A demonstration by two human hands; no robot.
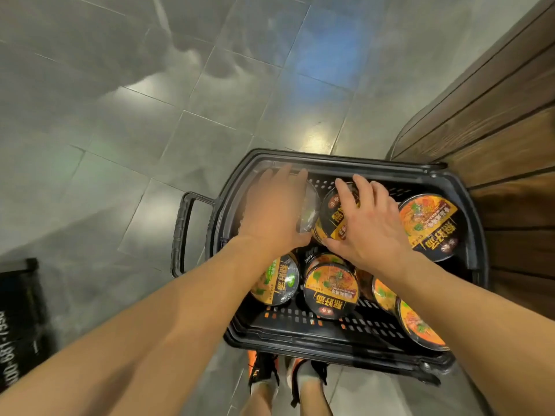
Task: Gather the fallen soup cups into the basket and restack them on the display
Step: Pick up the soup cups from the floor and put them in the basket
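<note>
A black plastic basket (375,172) stands on the floor and holds several orange-and-black soup cups. My left hand (273,211) lies over one cup (309,214) at the basket's far left, fingers spread across its lid. My right hand (369,220) grips a neighbouring cup (332,217) from above, thumb at its near edge. Another cup (432,229) lies at the far right. More cups lie nearer me: one (277,280) at the left, one (330,291) in the middle, one (420,325) at the right edge.
A dark wooden display base (495,130) runs along the right of the basket. Grey tiled floor (120,115) spreads to the left and ahead. A black crate (21,319) with white digits sits at the lower left. My feet (285,376) stand just behind the basket.
</note>
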